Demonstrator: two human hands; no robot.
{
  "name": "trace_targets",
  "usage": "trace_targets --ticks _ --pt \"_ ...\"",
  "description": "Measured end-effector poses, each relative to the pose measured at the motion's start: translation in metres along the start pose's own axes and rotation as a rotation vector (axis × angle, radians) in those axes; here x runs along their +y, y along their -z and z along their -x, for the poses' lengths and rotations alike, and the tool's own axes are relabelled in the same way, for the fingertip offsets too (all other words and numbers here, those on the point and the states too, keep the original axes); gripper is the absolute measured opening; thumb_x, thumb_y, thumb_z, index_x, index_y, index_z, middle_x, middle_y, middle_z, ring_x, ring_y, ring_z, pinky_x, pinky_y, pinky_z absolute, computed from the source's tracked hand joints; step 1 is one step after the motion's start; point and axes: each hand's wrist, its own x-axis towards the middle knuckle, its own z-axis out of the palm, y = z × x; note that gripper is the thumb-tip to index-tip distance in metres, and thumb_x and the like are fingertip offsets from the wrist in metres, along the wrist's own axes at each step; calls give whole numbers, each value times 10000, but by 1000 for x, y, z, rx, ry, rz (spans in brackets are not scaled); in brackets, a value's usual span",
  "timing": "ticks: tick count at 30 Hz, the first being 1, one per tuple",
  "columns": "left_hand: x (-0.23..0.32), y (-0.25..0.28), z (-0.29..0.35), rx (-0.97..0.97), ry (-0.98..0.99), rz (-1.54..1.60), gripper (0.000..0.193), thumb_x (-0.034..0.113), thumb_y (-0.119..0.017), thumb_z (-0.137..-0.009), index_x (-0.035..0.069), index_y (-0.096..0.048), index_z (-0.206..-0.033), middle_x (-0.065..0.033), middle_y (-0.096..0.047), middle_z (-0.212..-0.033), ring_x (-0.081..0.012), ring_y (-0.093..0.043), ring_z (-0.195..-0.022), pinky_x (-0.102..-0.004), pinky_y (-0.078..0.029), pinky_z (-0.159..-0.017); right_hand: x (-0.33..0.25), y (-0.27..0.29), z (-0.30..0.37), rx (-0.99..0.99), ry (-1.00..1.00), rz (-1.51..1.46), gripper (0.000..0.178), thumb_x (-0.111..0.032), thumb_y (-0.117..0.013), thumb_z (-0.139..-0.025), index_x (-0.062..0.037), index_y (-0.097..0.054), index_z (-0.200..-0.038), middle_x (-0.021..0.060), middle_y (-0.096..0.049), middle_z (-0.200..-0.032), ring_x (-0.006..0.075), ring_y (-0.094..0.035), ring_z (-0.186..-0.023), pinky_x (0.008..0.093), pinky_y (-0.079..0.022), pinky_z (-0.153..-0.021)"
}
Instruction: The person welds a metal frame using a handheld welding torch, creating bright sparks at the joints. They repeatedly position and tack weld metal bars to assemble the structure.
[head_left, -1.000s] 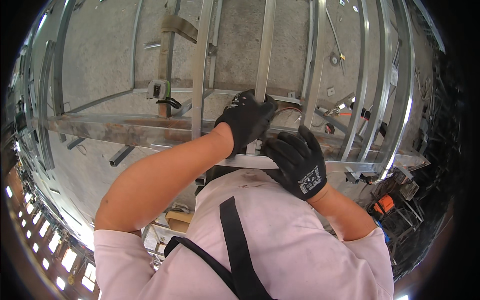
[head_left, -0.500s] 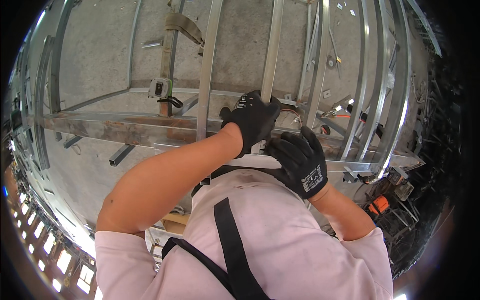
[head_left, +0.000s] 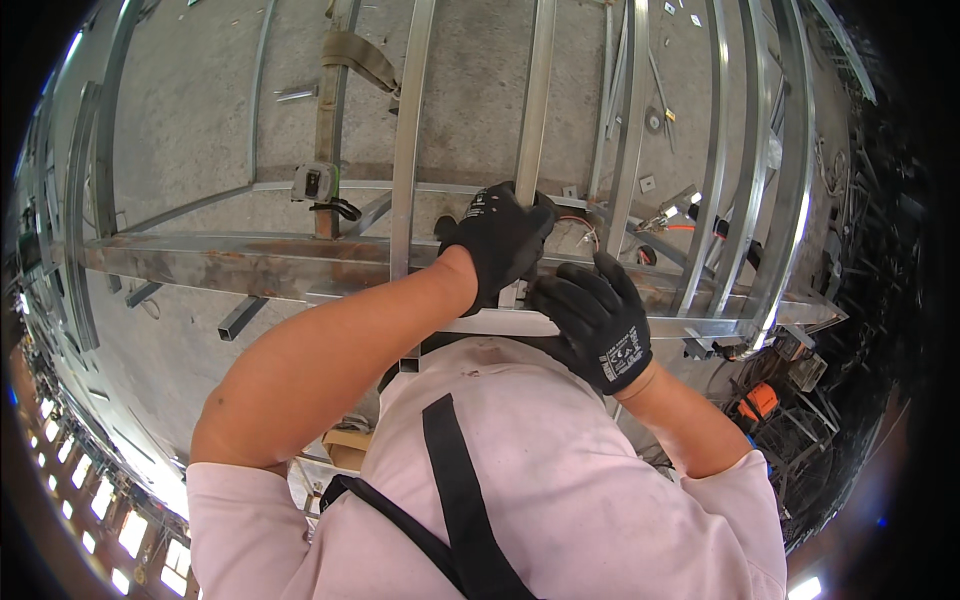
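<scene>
Both my hands wear black gloves and are close together at a metal frame in front of my waist. My left hand (head_left: 497, 242) is closed around the lower part of a square metal tube (head_left: 537, 110) that runs away from me. My right hand (head_left: 600, 325) is just right of the tube's near end, fingers curled toward it and one finger raised. Its thumb and whatever it may pinch are hidden. Beneath the hands passes a rust-stained crossbeam (head_left: 230, 265), with a thinner bright rail (head_left: 500, 322) nearer my body.
More upright tubes (head_left: 408, 140) stand left and right of my hands. A tape measure (head_left: 315, 183) rests on a left post, below a looped strap (head_left: 360, 58). Beyond the frame, a hose-fitted tool (head_left: 672, 208) lies at right. An orange object (head_left: 760, 402) sits among clutter. A stub tube (head_left: 243, 318) juts toward me.
The view has shifted slightly, so the frame sits a little further left. My hands keep nearly the same grip and place on the tube.
</scene>
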Motion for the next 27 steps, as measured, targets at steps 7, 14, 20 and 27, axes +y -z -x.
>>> trace_targets --ticks 7,14,20,27 --pt "7 6 1 51 112 78 327 347 -508 -1078 74 -683 -1044 -152 -694 -864 -269 -703 -856 -426 -559 -791 -1 0 -1 16 6 -6 605 -334 -852 -735 -142 -711 -1291 26 -644 -1394 270 -593 -1306 570 -416 -1188" --pt "14 53 -1 174 188 786 725 766 -549 -994 91 -679 -1226 -91 -696 -1216 -177 -622 -1156 -408 -448 -1096 0 -1 2 10 2 -2 578 -326 -853 -742 -147 -717 -1273 25 -644 -1387 267 -585 -1314 577 -415 -1197" --pt "19 48 -24 372 180 804 1045 868 -429 -959 48 -418 -1607 -197 -487 -1592 -305 -458 -1468 -454 -328 -1244 0 -2 2 33 -1 -1 579 -319 -850 -740 -150 -719 -1278 24 -644 -1379 261 -581 -1316 574 -420 -1189" --pt "11 35 -22 452 198 819 920 756 -454 -1037 49 -413 -1625 -106 -518 -1584 -230 -460 -1457 -393 -286 -1259 -1 -2 3 24 -15 -7 598 -317 -853 -728 -160 -724 -1292 19 -644 -1365 255 -581 -1316 565 -420 -1189"
